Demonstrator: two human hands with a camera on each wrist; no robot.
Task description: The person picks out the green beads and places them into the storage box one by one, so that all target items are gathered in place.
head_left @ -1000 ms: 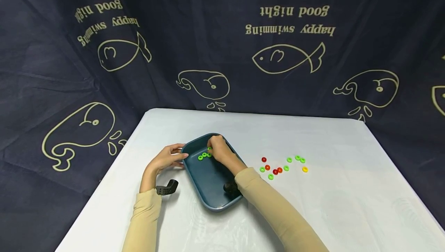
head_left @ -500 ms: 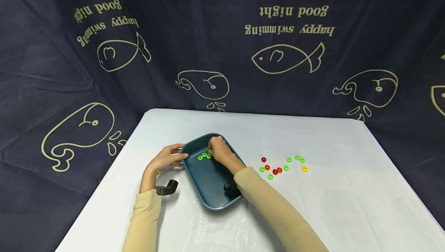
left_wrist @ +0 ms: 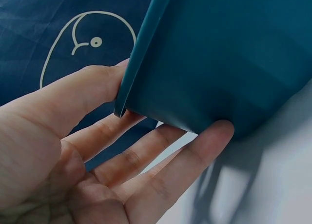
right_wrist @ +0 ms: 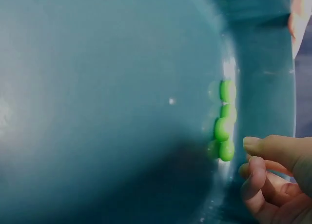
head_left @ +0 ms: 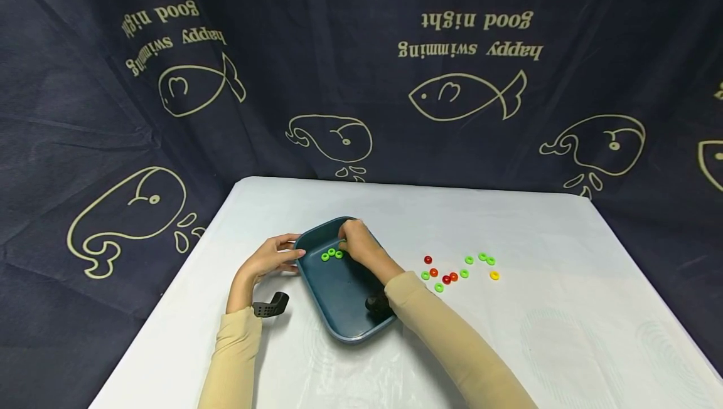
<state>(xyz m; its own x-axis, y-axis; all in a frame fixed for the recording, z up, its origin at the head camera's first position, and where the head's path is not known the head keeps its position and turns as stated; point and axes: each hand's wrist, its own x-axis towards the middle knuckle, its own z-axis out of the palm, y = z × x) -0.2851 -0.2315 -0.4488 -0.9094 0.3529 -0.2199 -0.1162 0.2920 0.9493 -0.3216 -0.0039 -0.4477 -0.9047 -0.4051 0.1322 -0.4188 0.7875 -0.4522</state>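
Observation:
A dark teal rectangular tray (head_left: 339, 293) lies at an angle on the table. My left hand (head_left: 272, 257) holds its far left corner, thumb at the rim and fingers under and against the outer wall, as the left wrist view shows. Inside the far end, my right hand (head_left: 361, 246) has loosely curled fingers, the thumb and forefinger a little apart. In the right wrist view nothing shows between those fingers. Beside them, several green ring-shaped beads (right_wrist: 225, 121) stand in a row along the foot of the tray's end wall.
Right of the tray, loose ring beads lie scattered on the white table (head_left: 565, 308): several green ones (head_left: 464, 273), a few red and orange ones (head_left: 447, 280), and one yellow bead (head_left: 494, 275). A dark curtain (head_left: 361, 51) with fish drawings hangs behind the table.
My right hand has shifted only slightly to the right at the tray's far end. The left hand, the tray and the loose beads stay where they were.

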